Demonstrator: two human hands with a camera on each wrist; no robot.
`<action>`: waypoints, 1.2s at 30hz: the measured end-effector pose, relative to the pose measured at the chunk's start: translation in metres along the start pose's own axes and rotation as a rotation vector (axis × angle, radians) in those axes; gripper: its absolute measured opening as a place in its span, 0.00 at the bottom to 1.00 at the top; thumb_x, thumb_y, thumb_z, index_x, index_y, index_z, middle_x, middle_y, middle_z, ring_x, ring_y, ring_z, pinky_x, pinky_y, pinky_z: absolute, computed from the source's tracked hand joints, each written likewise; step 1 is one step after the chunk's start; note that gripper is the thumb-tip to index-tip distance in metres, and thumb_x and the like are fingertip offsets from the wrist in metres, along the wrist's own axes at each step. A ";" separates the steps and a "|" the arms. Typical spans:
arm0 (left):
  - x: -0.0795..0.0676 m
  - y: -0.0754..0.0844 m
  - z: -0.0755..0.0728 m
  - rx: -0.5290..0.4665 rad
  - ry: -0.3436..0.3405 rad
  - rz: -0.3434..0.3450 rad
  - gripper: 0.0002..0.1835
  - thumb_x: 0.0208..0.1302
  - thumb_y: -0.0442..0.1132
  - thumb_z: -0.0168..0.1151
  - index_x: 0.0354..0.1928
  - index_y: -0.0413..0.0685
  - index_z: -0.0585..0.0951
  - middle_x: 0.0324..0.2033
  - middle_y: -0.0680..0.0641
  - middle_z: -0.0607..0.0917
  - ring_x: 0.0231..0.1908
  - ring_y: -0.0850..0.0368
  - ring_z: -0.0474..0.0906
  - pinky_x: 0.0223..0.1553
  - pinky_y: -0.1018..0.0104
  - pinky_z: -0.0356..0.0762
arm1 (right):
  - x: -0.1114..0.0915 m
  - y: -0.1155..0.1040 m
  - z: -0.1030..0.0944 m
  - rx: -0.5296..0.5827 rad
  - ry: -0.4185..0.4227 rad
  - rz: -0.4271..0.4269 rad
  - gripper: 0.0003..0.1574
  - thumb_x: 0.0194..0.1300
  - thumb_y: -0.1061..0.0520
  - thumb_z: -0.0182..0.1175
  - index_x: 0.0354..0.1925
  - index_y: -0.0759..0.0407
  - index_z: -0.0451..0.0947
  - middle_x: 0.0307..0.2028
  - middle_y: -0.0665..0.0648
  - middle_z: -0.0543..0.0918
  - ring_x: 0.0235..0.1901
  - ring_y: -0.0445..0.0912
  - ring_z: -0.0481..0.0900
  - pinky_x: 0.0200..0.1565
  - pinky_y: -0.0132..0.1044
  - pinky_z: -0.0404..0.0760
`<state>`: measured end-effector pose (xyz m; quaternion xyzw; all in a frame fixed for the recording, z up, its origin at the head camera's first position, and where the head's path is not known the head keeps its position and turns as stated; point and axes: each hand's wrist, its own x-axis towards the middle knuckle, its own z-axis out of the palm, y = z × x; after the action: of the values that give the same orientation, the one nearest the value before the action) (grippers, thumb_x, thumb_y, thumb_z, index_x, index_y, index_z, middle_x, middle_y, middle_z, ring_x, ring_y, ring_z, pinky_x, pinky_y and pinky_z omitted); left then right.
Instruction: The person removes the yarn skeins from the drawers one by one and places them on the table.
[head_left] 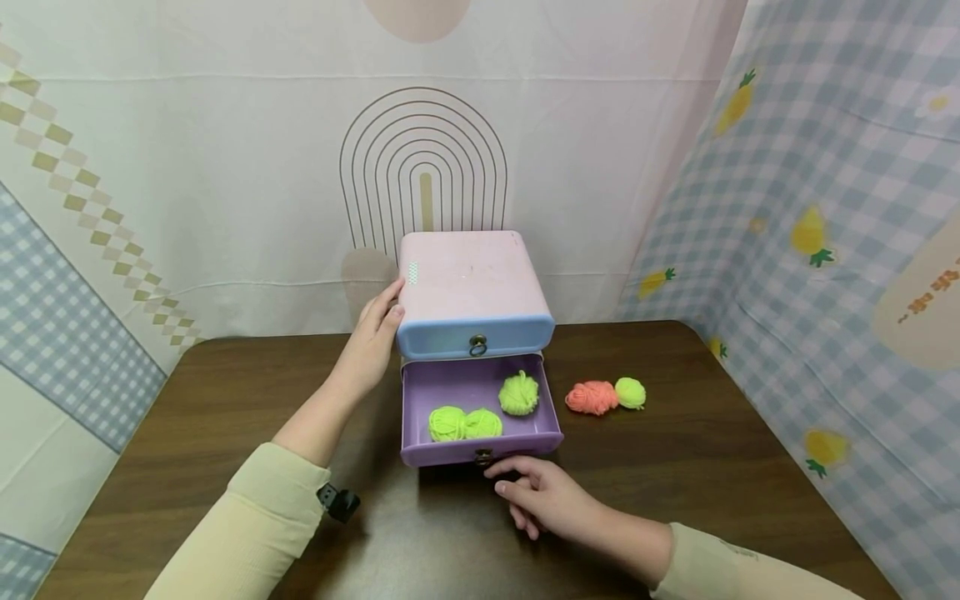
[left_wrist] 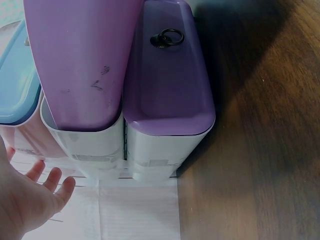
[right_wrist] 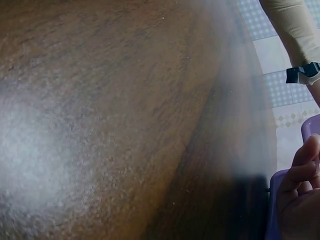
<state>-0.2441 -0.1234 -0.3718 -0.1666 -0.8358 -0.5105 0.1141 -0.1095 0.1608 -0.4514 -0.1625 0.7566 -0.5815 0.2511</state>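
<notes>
A small cabinet [head_left: 472, 271] with a pink top stands on the table. My left hand [head_left: 371, 343] rests on its left side with fingers extended; the left wrist view shows these fingers spread. Below the closed blue drawer [head_left: 438, 337], the purple drawer [head_left: 457, 379] is pulled out. Inside it lie a yellow-green yarn ball [head_left: 519, 393] and a two-lobed yarn bundle [head_left: 465, 423]. At the drawer's front, my right hand [head_left: 551, 498] has its index fingertip just below the ring pull [head_left: 483, 457], thumb apart from it. Whether the fingertip touches the ring is unclear.
To the cabinet's right lie a coral yarn bundle [head_left: 592, 397] and a yellow-green ball [head_left: 631, 393] against it. A darker purple drawer [left_wrist: 170, 85] sits closed beneath the pulled-out one. Patterned cloth [head_left: 600, 167] hangs behind the brown table [head_left: 247, 392].
</notes>
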 end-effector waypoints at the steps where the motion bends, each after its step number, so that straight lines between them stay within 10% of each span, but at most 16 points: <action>1: 0.000 0.000 0.000 0.000 0.002 -0.001 0.26 0.70 0.57 0.38 0.69 0.70 0.56 0.67 0.46 0.58 0.67 0.51 0.52 0.64 0.47 0.51 | -0.001 0.000 0.000 0.001 0.002 -0.002 0.21 0.68 0.51 0.52 0.55 0.59 0.72 0.15 0.54 0.74 0.10 0.43 0.70 0.15 0.40 0.74; 16: 0.001 0.001 0.000 -0.024 -0.002 0.015 0.25 0.72 0.49 0.40 0.70 0.61 0.57 0.68 0.44 0.57 0.67 0.49 0.51 0.64 0.46 0.50 | -0.013 -0.031 -0.010 -0.050 0.005 -0.039 0.17 0.66 0.47 0.54 0.51 0.49 0.75 0.15 0.54 0.74 0.12 0.41 0.71 0.17 0.42 0.76; 23: -0.010 0.034 -0.005 -0.030 -0.012 0.000 0.26 0.73 0.42 0.39 0.70 0.47 0.56 0.67 0.37 0.56 0.67 0.43 0.50 0.64 0.45 0.48 | -0.018 -0.057 -0.021 -0.097 0.033 -0.085 0.20 0.66 0.48 0.54 0.54 0.53 0.74 0.15 0.54 0.73 0.12 0.41 0.70 0.17 0.44 0.76; 29: 0.001 0.002 0.000 -0.022 0.006 0.021 0.25 0.72 0.48 0.40 0.70 0.61 0.57 0.68 0.44 0.57 0.67 0.49 0.51 0.64 0.46 0.50 | -0.017 -0.071 -0.033 -0.123 0.075 -0.098 0.21 0.65 0.48 0.55 0.54 0.54 0.74 0.15 0.54 0.72 0.12 0.42 0.70 0.16 0.41 0.75; 36: 0.001 0.001 0.001 -0.004 0.009 0.024 0.26 0.72 0.53 0.39 0.70 0.65 0.57 0.67 0.45 0.58 0.67 0.50 0.51 0.64 0.47 0.50 | -0.015 -0.088 -0.044 -0.158 0.117 -0.084 0.18 0.66 0.53 0.55 0.54 0.50 0.74 0.16 0.57 0.72 0.14 0.44 0.69 0.19 0.45 0.77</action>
<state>-0.2445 -0.1222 -0.3714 -0.1745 -0.8321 -0.5117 0.1238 -0.1264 0.1801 -0.3548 -0.1790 0.8061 -0.5384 0.1683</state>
